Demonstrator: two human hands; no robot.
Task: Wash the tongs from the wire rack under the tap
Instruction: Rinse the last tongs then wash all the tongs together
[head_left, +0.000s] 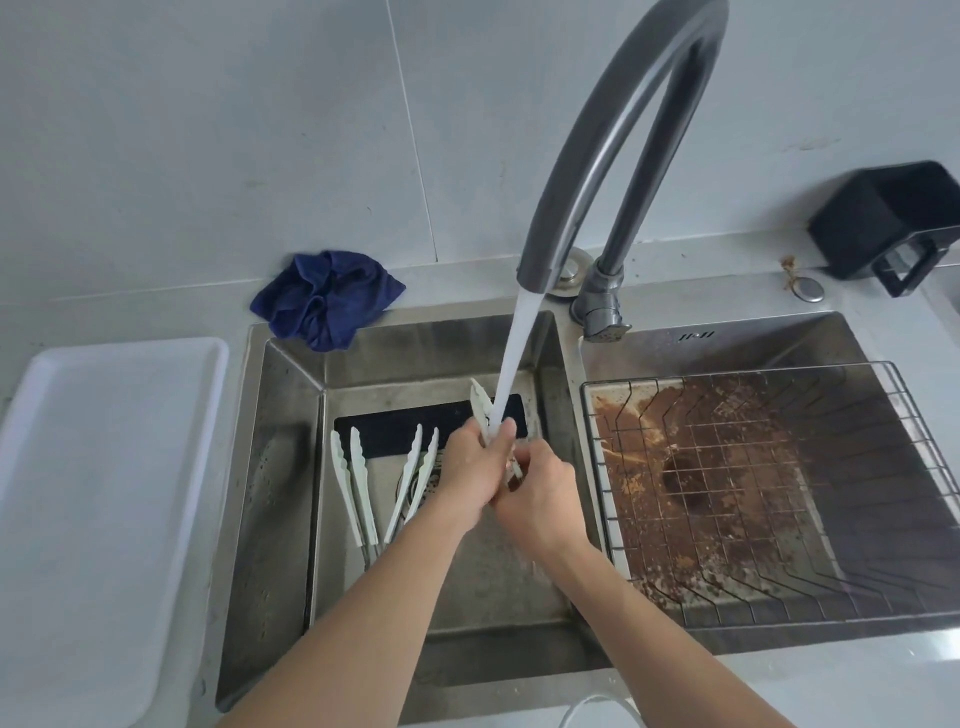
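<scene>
- Right now, both hands meet over the left sink basin (291, 467), directly below the tap (613, 156), so the running water (511, 358) falls straight onto the tongs (480, 402) they hold.
- Left hand (475, 467) is clamped around the middle of the tongs, with the pale tips pointing up and away into the stream; that tilt likely lets water run down the length toward the basin.
- Right hand (540, 491) is closed on the lower end of the same tongs, touching the left hand; it seems to steady or rub the handle, though the exact finger contact is hidden.
- 2 more pairs of tongs (358, 483) (415, 478) lie on the basin floor, left of the hands, tips toward the back wall; I cannot tell whether they are washed or waiting.
- Wire rack (779, 493) sits across the right basin with no tongs visible in it, above a rusty-brown stained bottom, which suggests every pair has been carried to the tap side.
- White tray (104, 467) rests on the surface to the left, near enough to receive clean pieces.
- Blue cloth (327, 299) lies bunched at the back rim, and a black mug (888, 223) stands on the surface at far right, both clear of the splash.
</scene>
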